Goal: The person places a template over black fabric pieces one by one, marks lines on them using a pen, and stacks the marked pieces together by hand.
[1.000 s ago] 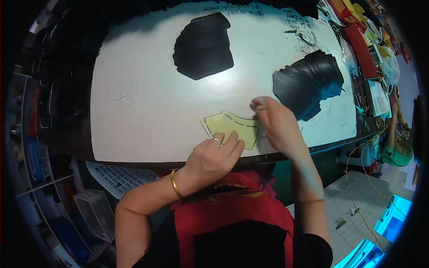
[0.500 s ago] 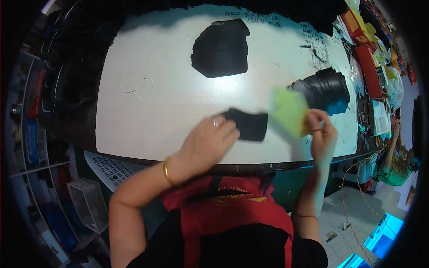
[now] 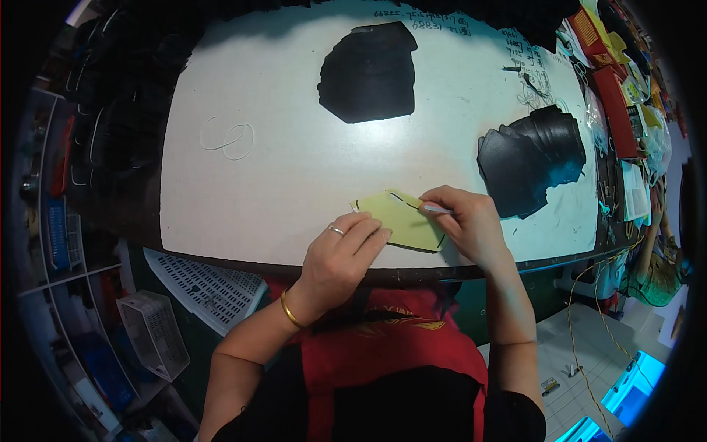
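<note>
A yellow-green template point(image 3: 405, 225) with several narrow slots lies near the table's front edge. A dark rim shows along its lower side; the black piece under it is otherwise hidden. My left hand point(image 3: 342, 250) rests on the template's left part, fingers laid down over it. At the upper right of the template, my right hand point(image 3: 468, 221) pinches a slim whitish pen point(image 3: 438, 209), its tip end hidden by the fingers near a slot. Farther back lies a stack of black cut pieces point(image 3: 368, 74), and at right a fanned pile of black pieces point(image 3: 530, 162).
A white board covers the table point(image 3: 243, 191), with a loose white thread point(image 3: 236, 140) at left. Red boxes point(image 3: 615, 110) and plastic bags line the right edge. Dark material hangs along the left and far sides. Below left are a white perforated tray point(image 3: 213, 291) and a plastic basket point(image 3: 153, 335).
My right hand has brought the template left and down onto the black piece and now holds a pen. My left hand has moved onto the template. The view has shifted slightly.
</note>
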`<state>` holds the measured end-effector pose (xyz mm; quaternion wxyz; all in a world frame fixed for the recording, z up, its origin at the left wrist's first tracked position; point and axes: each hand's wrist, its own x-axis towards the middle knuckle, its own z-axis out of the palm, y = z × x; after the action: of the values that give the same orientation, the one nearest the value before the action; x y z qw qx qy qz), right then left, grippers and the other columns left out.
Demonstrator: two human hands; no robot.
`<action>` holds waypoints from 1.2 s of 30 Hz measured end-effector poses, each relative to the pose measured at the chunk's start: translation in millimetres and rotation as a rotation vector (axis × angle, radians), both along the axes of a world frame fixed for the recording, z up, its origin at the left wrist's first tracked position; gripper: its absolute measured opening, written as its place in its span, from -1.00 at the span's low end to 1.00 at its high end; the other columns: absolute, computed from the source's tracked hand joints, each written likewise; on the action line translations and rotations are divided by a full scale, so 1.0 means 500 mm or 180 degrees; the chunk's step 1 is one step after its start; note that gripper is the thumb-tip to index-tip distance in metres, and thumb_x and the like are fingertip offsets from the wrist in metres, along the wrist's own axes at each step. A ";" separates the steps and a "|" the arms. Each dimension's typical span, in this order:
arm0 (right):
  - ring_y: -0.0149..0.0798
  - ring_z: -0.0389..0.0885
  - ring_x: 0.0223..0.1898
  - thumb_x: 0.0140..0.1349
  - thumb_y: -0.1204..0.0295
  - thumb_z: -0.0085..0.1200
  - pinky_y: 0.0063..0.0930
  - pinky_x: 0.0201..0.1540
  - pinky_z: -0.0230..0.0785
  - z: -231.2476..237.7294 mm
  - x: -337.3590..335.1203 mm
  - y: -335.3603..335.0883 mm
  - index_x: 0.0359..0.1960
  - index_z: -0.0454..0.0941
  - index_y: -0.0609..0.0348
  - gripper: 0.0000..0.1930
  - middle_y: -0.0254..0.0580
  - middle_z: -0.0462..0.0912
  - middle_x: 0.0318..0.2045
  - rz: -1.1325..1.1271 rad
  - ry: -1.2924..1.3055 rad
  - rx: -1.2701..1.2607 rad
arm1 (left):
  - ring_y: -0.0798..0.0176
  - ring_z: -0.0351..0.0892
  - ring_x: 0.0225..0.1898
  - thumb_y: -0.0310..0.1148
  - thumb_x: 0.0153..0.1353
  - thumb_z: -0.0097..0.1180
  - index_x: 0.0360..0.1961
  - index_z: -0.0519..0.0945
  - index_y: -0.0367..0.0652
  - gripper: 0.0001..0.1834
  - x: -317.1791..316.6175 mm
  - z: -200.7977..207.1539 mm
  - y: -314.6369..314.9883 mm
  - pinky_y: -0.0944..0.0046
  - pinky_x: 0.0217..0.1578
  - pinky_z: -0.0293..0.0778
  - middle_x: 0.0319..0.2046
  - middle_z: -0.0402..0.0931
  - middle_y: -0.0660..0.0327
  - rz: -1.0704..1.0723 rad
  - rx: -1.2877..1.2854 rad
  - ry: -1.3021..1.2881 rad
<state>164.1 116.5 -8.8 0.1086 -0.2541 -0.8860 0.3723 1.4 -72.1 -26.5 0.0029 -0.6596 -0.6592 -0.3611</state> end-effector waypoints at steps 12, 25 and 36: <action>-0.05 0.74 -0.34 0.28 0.40 0.31 -0.27 -0.26 0.55 0.019 0.032 -0.014 -0.23 0.70 0.16 -0.88 -0.10 0.74 -0.37 -0.0314 0.0120 0.0426 | 0.06 0.57 -0.17 -0.49 0.04 0.15 0.05 0.69 -0.23 -0.53 0.008 0.056 0.017 0.19 -0.19 0.62 -0.19 0.51 0.12 -0.0256 -0.0696 0.0771; -0.11 0.66 -0.45 0.48 0.19 0.05 -0.24 -0.34 0.47 0.086 -0.115 -0.039 -0.30 0.64 0.12 -0.70 -0.16 0.65 -0.49 0.1152 -0.0264 0.0073 | -0.17 0.55 0.06 -0.31 0.29 0.00 0.19 0.56 -0.38 -0.50 0.073 0.024 -0.017 0.06 0.13 0.52 0.05 0.51 -0.25 -0.0510 -0.0700 0.1398; -0.27 0.75 -0.44 0.42 0.32 0.22 -0.42 -0.35 0.56 0.072 -0.082 0.013 -0.30 0.71 0.18 -0.80 -0.20 0.75 -0.44 0.0483 0.0287 0.0376 | -0.16 0.59 0.04 -0.29 0.31 0.00 0.20 0.61 -0.26 -0.51 0.070 0.025 -0.002 0.09 0.11 0.59 0.00 0.54 -0.19 -0.0456 -0.0715 0.1289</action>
<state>123.0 123.1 27.4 0.1346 -0.1624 -0.9173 0.3376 36.6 -73.0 -13.9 0.0361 -0.7598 -0.6327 -0.1452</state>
